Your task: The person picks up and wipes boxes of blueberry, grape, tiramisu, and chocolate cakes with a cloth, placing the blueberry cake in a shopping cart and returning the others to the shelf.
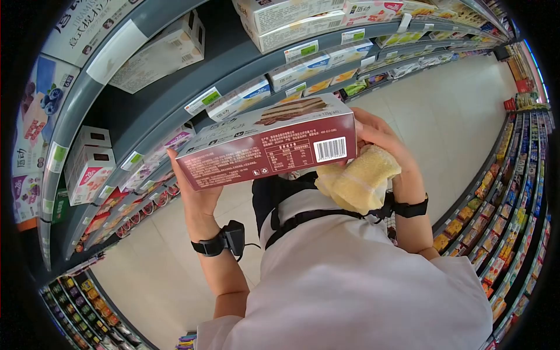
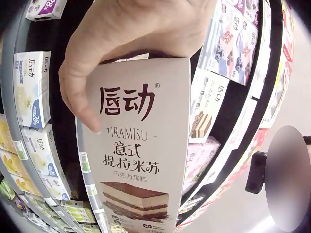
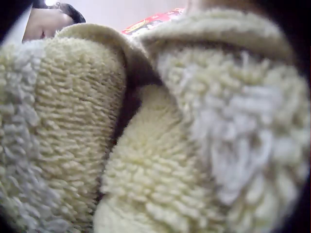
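Observation:
A white and maroon tiramisu cake box (image 1: 268, 140) is held between both hands in front of the body, its barcode side turned up. The left hand (image 1: 198, 192) grips the box's left end; in the left wrist view its fingers curl over the edge of the box (image 2: 138, 145). At the right end, the right hand (image 1: 382, 137) holds the box by its corner. A yellow towel (image 1: 364, 178) hangs bunched below the right hand, against the wrist. The towel (image 3: 160, 160) fills most of the right wrist view and hides the right fingers there.
Grey shelves (image 1: 227, 70) with boxed cakes curve along the left and top. A similar white box (image 1: 163, 52) stands on an upper shelf. Across the pale floor (image 1: 443, 99), shelves of colourful packets (image 1: 496, 216) run down the right side.

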Demonstrator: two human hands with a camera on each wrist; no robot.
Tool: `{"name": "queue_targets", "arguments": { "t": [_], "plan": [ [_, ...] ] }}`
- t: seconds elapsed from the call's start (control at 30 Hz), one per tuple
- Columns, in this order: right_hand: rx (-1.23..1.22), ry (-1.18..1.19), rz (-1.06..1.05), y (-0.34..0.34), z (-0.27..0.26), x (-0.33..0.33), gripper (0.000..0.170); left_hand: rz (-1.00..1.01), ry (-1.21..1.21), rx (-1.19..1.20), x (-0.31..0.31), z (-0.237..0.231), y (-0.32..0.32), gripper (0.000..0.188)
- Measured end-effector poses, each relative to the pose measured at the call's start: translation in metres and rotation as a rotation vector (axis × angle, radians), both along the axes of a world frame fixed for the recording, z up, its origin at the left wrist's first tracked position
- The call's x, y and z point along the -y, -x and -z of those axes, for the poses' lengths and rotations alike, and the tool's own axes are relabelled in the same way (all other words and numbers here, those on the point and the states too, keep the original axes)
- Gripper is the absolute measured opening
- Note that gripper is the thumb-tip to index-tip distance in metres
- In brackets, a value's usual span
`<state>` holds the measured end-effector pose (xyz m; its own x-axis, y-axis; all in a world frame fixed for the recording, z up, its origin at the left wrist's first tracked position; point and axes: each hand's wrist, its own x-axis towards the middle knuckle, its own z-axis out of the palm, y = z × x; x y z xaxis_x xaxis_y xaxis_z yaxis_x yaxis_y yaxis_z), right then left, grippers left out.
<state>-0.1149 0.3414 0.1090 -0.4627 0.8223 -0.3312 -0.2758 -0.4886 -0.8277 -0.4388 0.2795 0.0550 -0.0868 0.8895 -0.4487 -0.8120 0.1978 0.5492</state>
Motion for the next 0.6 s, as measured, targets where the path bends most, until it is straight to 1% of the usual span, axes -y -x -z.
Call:
{"name": "queue_targets", "arguments": {
  "t": [0.1, 0.17, 0.2, 0.23, 0.3, 0.33, 0.37, 0.43, 0.47, 0.5, 0.57, 0.6],
  "plan": [
    [0.039, -0.046, -0.027, -0.006, 0.004, -0.002, 0.056, -0.008, -0.002, 0.003, -0.002, -0.002, -0.001, 0.070],
    [0.066, -0.061, -0.046, -0.009, 0.005, -0.003, 0.058, 0.066, -0.099, 0.004, -0.001, 0.004, 0.006, 0.069],
    [0.094, -0.073, -0.065, -0.010, 0.004, -0.004, 0.061, 0.059, -0.107, -0.003, -0.001, 0.002, 0.004, 0.069],
    [0.083, -0.088, -0.077, -0.010, 0.003, -0.006, 0.061, 0.036, -0.104, 0.010, -0.003, -0.002, -0.001, 0.066],
    [0.122, -0.065, -0.071, -0.006, 0.002, -0.009, 0.080, -0.017, -0.120, -0.006, -0.003, -0.006, -0.003, 0.063],
    [0.048, -0.109, -0.057, -0.003, 0.007, -0.008, 0.076, 0.010, -0.155, -0.036, -0.002, 0.000, 0.000, 0.059],
    [0.075, -0.136, 0.013, 0.002, 0.006, -0.003, 0.080, 0.036, -0.191, -0.067, -0.001, 0.001, 0.004, 0.060],
    [0.150, -0.240, -0.120, -0.003, 0.003, -0.008, 0.081, 0.067, -0.196, -0.167, -0.003, -0.015, 0.003, 0.071],
    [0.156, -0.154, -0.173, -0.004, -0.006, -0.011, 0.082, 0.083, -0.202, -0.196, -0.005, -0.025, 0.002, 0.080],
    [0.139, -0.169, -0.189, -0.004, 0.000, -0.013, 0.082, 0.064, -0.212, -0.215, -0.009, -0.027, 0.003, 0.080],
    [0.176, -0.179, -0.108, 0.001, 0.016, -0.014, 0.079, 0.181, -0.435, -0.289, -0.021, -0.029, 0.009, 0.081],
    [0.235, -0.153, -0.108, 0.007, 0.006, -0.015, 0.076, 0.169, -0.443, -0.305, -0.027, -0.034, 0.012, 0.081]
  ]
}}
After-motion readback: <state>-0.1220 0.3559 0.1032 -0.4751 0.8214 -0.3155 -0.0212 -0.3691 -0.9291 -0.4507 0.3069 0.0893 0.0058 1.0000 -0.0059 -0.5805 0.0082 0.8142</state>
